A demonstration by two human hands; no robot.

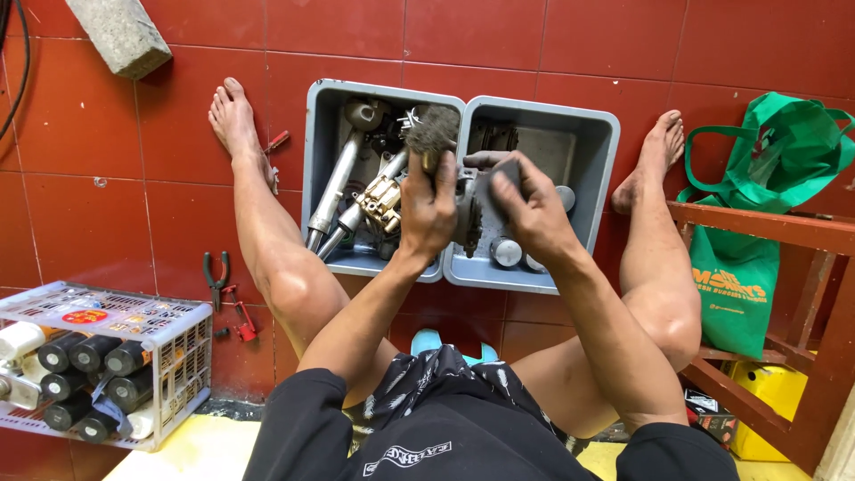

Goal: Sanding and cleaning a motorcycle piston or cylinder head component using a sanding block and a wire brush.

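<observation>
**Brushing the metal part over the grey tubs**

Your left hand is clenched around the handle of a dirty brush, whose bristle head stands up just above that hand, over the inner edge of the left grey tub. Your right hand grips a grey metal part with a toothed wheel at its lower end; the part sits between your two hands, right above the seam where the left tub meets the right grey tub.

To do this well, keep the part over the tubs so whatever comes off it falls inside them, not onto the red floor tiles. Hold the part firmly with the right hand and turn it bit by bit, so the bristles reach the teeth of the wheel from every side. Work the brush in short strokes, and keep your fingers clear of the teeth.

In the left tub lie long silver shafts and a brass-coloured fitting, just left of your brush hand. Round metal caps rest in the right tub, below the part. Pliers lie on the floor well left of the tubs, beside a white wire crate of dark cylinders.
</observation>
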